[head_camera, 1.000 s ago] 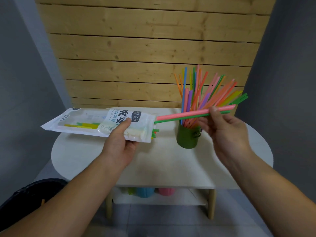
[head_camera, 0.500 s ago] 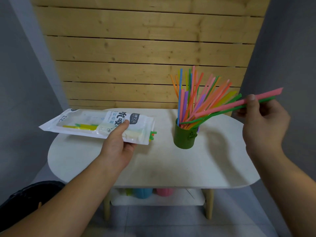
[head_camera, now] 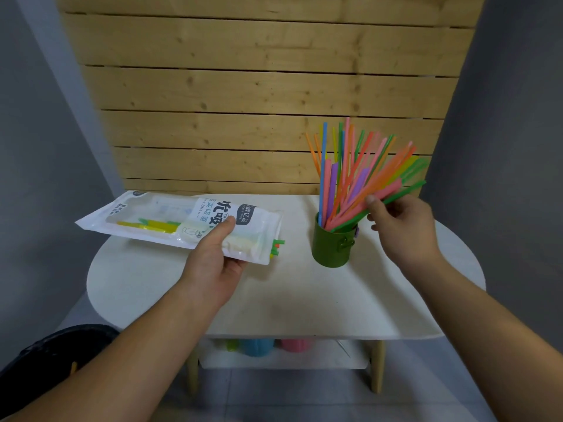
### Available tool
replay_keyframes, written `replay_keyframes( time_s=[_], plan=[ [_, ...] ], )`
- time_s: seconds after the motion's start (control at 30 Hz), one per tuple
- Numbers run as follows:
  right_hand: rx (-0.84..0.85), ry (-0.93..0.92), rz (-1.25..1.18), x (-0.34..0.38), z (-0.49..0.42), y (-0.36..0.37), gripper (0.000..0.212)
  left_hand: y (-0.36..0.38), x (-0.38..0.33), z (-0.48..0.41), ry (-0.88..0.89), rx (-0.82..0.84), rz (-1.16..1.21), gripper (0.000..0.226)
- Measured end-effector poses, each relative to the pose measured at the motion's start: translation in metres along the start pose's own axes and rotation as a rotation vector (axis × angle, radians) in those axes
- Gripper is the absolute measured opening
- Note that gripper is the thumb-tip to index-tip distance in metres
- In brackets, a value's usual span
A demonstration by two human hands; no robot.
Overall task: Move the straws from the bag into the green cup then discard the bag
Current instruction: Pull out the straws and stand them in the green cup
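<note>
My left hand (head_camera: 215, 260) grips a white plastic straw bag (head_camera: 170, 222) above the left part of the table, its open end to the right. Yellow and green straws show through the bag's window, and a few green and orange tips (head_camera: 276, 247) stick out of the opening. A green cup (head_camera: 332, 244) stands on the table at the right, filled with several coloured straws (head_camera: 350, 175) fanned up and to the right. My right hand (head_camera: 402, 226) pinches a pink straw and a green straw (head_camera: 393, 194), whose lower ends are inside the cup.
The white oval table (head_camera: 289, 296) stands before a wooden slat wall. Blue and pink cups (head_camera: 274, 347) sit on the lower shelf. A dark bin (head_camera: 51, 351) is on the floor at the lower left.
My right hand carried the pink and green straws out to the right, then back left, and set their ends into the cup. The bag and left hand stayed in place.
</note>
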State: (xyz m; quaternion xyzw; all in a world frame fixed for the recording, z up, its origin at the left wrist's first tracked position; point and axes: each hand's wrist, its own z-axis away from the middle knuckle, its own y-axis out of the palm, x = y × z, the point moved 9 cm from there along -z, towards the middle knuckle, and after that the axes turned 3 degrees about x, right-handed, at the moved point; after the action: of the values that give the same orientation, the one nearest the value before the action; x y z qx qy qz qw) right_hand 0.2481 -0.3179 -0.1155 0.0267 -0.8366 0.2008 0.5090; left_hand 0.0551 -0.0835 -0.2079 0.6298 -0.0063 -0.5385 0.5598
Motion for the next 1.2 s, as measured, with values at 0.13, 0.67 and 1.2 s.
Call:
replay_keyframes(
  time_s=[0.13, 0.67, 1.2],
  plan=[
    [0.049, 0.058, 0.017, -0.016, -0.008, 0.007, 0.014, -0.001, 0.0, 0.001, 0.003, 0.006, -0.008, 0.031],
    [0.318, 0.471, 0.24, -0.044, 0.016, 0.009, 0.053, 0.009, -0.004, 0.006, 0.027, 0.049, -0.009, 0.032],
    [0.389, 0.976, -1.089, -0.011, 0.111, 0.144, 0.06, 0.033, -0.017, 0.023, 0.265, 0.144, -0.312, 0.039]
  ],
)
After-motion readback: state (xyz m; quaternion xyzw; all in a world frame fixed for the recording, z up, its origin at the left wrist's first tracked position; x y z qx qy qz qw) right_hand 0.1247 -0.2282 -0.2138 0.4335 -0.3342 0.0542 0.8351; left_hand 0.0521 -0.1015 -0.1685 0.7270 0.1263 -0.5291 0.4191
